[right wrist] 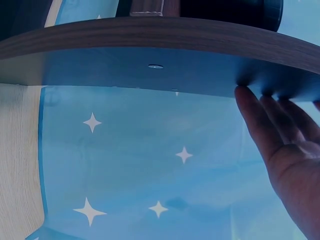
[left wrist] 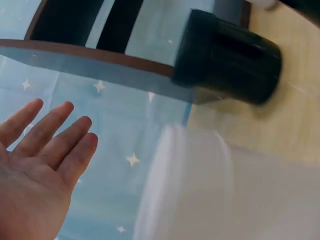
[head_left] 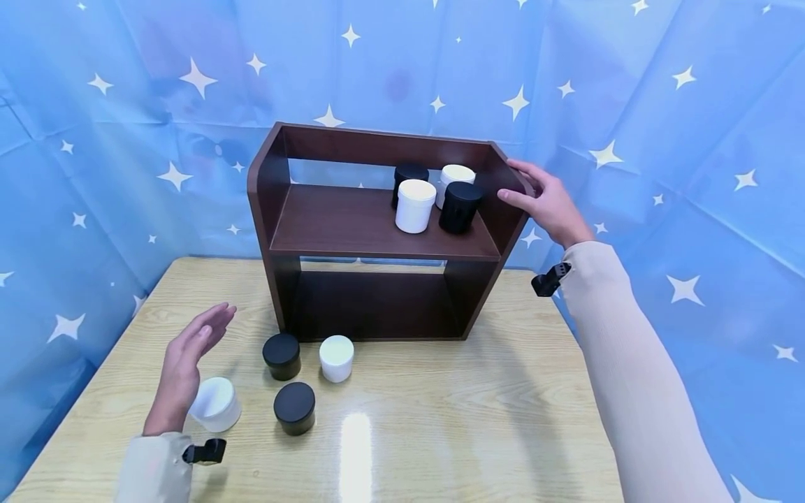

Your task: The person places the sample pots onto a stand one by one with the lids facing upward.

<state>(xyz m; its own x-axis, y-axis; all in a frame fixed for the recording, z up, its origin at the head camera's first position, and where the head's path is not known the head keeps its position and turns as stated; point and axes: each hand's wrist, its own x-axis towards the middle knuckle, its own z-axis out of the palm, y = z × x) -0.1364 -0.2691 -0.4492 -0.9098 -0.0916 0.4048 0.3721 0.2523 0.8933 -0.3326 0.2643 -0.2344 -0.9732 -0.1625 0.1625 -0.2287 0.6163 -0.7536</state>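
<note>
A dark brown two-tier shelf (head_left: 352,220) stands at the back of the table. My right hand (head_left: 546,202) rests on the outer face of its right side panel, fingers extended; in the right wrist view the fingertips (right wrist: 243,95) touch that panel. On the upper tier, towards the right, sit two white jars and two black jars, among them a white jar (head_left: 415,207) and a black jar (head_left: 460,209) in front. My left hand (head_left: 189,353) hovers with fingers straight and holds nothing, over the table's left side near a white lidded jar (head_left: 216,405).
In front of the shelf's lower left stand a black jar (head_left: 281,356), a white jar (head_left: 336,359) and another black jar (head_left: 295,409). A blue curtain (head_left: 402,77) with white stars hangs behind and beside the wooden table (head_left: 440,433).
</note>
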